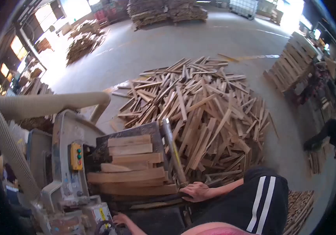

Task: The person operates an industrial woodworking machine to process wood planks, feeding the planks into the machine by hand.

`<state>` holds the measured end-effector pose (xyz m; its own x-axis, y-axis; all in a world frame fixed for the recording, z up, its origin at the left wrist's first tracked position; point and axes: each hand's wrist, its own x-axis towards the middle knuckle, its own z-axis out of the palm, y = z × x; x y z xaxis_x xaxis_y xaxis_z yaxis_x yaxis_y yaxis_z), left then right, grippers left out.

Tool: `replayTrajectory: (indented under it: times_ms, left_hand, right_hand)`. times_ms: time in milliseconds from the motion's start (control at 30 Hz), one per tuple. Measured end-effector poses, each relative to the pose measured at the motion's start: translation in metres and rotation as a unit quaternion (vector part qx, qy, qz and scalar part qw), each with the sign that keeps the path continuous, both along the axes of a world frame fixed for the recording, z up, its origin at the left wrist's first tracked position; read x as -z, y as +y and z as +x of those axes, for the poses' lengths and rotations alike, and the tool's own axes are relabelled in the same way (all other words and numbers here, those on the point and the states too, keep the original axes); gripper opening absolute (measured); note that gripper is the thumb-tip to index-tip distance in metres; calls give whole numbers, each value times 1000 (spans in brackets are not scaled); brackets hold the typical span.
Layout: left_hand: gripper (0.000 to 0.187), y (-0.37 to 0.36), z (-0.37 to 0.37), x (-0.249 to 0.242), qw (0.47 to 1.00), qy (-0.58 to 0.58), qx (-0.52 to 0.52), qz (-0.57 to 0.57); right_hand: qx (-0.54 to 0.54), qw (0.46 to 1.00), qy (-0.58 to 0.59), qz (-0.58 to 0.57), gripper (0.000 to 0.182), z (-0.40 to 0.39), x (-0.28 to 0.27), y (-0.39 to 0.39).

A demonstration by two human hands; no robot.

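My right hand [194,192] lies at the right edge of the machine table, by the lower end of a shiny metal bar [174,150]. Its fingers are curled over the dark edge, and what is under them is hidden. Low in the view, my left hand [122,218] is beside the machine's control parts and a dark round handwheel [104,227]. Its fingers look stretched out, partly lost in shadow. Several short wooden boards [131,175] lie side by side on the dark machine table [104,144], just beyond my hands.
A large heap of wood strips [199,105] covers the floor beyond the table. A yellow switch box [76,156] is on the machine body, with a ribbed hose [39,105] above it. Pallets [293,62] stand at right, near another person [328,137]. Wood stacks [148,11] are farther back.
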<state>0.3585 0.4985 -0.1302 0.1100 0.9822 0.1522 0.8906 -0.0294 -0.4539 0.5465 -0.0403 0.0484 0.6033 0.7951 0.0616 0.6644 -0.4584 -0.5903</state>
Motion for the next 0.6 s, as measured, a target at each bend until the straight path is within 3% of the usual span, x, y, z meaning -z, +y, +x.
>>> replayTrajectory:
  times_ms: [33, 100, 133, 167, 200, 233, 267, 333, 367, 500, 533, 600]
  left_hand:
    - [65, 3, -3, 10, 1000, 19, -11, -3]
    - [63, -25, 11, -45, 985, -105, -6, -135]
    - [61, -22, 9, -43, 982, -79, -13, -170]
    - [62, -24, 6, -37, 991, -51, 20, -126]
    - [66, -13, -11, 12, 996, -73, 44, 16]
    - [69, -8, -15, 13, 980, -193, 31, -21]
    - [68, -16, -4, 1, 980, -197, 0, -21]
    - [71, 8, -25, 43, 990, -137, 32, -7]
    - [74, -14, -11, 16, 969, -242, 14, -43]
    - [78, -59, 24, -66, 957, -277, -9, -82]
    - [79, -63, 26, -70, 955, -286, 6, -78]
    - [80, -47, 17, -32, 956, -289, 8, -49]
  right_hand:
    - [-2, 1000, -10, -15, 43, 3, -3, 2]
    - [2, 999, -25, 38, 44, 6, 0, 4]
    - [7, 999, -26, 40, 44, 8, -2, 5]
    - [13, 999, -27, 42, 44, 7, -5, 8]
    - [-9, 998, -21, 51, 44, 7, -7, 9]
    - [0, 998, -26, 50, 44, 8, -8, 9]
    - [14, 998, -33, 49, 43, 9, -9, 10]
    - [10, 998, -37, 53, 41, 10, -16, 11]
    - [14, 998, -45, 48, 39, 13, -19, 12]
    - [13, 999, -34, 38, 38, 10, -13, 13]
    - [17, 999, -34, 38, 37, 11, -13, 14]
    - [12, 999, -32, 35, 37, 12, -14, 12]
